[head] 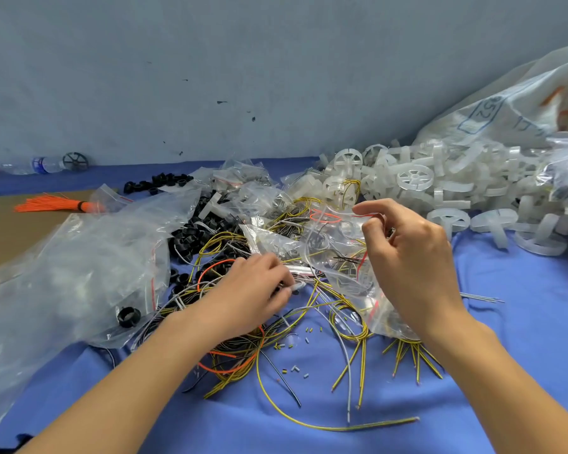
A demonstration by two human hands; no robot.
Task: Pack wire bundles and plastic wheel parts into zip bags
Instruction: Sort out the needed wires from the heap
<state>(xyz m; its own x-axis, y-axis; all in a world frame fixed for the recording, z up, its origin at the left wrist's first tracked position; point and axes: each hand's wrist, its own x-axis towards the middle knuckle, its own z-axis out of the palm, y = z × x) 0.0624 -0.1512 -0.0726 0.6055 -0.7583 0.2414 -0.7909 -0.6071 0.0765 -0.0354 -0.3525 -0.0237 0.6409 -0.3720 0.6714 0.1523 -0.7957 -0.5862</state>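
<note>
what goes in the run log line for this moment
right hand: holds zip bag | left hand: picking among wires | bag mouth: open

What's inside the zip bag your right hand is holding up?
Through the clear zip bag, held by the right hand, thin black, yellow and red wires show. The hand covers its right part.

Blue cloth (522, 339) covering the table, grey-blue wall (243, 67) behind, clear water bottle (43, 164) lying at far left, bare brown board (10, 231), possibly cardboard, beside the cloth's left edge
</note>
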